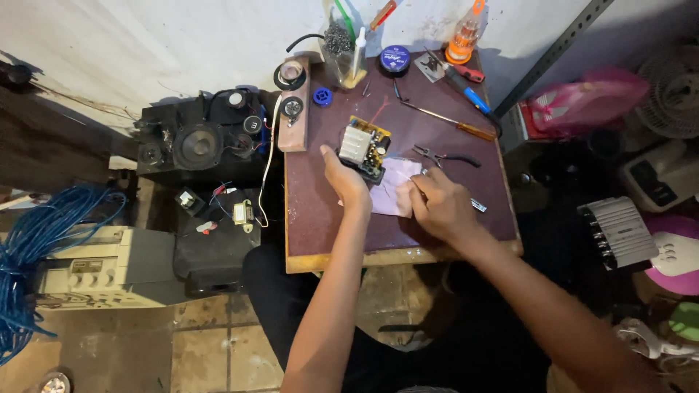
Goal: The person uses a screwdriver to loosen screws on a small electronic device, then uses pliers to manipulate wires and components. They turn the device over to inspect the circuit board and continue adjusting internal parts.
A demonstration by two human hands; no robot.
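Cable [33,247], blue, thin, lies in loose coils at the far left on the floor. Beside it sits a cream boxy device [109,266] with small front knobs. Above that stands a black speaker box [196,145] with round cones and loose wires.

Bench [313,218]: a small square top, dull maroon and scuffed, with a pale wooden edge at the near side. Its left border carries a narrow wooden block [293,116] with round parts on it.

Left hand [346,182]: fingers closed around the near end of the circuit board [364,148], thumb on its left side. The board is rectangular, yellow-edged, with a silvery finned block and dark parts on top. It lies near the bench's middle, its long axis running from the hand up and away toward the back wall, slightly tilted right.

Pale lilac cloth [393,191], soft and flat, lies just beside the board, under both hands.

Right hand [437,207]: fingers pinched narrow on a thin metal tool over the cloth; the tool's kind cannot be told.

Black-handled pliers [444,155] lie just beyond the right hand. An orange-handled screwdriver [455,124] lies slantwise farther back. A clear jar [344,54] of brushes and a round blue tin [395,60] stand at the rear edge.

Bare maroon surface shows at the near left, between the left forearm and the bench's edge.
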